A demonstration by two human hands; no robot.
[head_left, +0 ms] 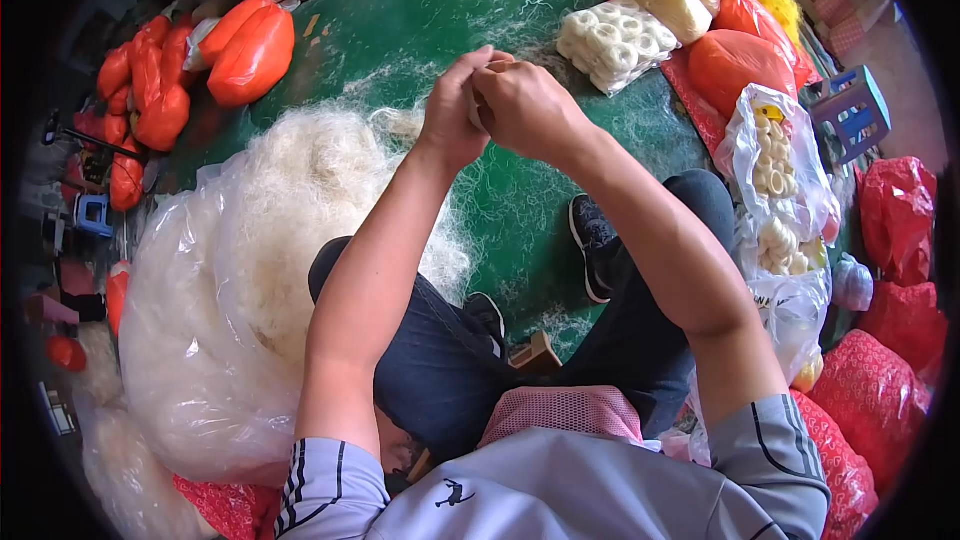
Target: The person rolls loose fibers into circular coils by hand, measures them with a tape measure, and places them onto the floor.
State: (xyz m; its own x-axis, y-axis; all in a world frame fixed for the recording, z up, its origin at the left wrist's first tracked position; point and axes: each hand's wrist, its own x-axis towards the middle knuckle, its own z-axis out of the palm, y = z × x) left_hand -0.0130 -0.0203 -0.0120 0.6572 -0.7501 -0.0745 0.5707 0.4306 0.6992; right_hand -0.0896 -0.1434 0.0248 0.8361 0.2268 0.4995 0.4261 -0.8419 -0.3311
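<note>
Both hands meet in front of me, above the green floor (520,210). The fingers of my left hand (455,115) are bent and pressed against my right hand (525,105), whose fingers are curled. Something small and pale shows between the palms, too hidden to name. Left of my left forearm lies a big pile of pale, hair-like fibre (310,200) in a clear plastic bag (190,320). A few strands of the fibre reach close to my left hand.
A clear bag of cream rings (615,45) lies ahead to the right. Orange bags (250,50) stand at the back left. Along the right are a white bag with cream coils (775,160), a purple and teal stool (850,115) and red bags (870,400).
</note>
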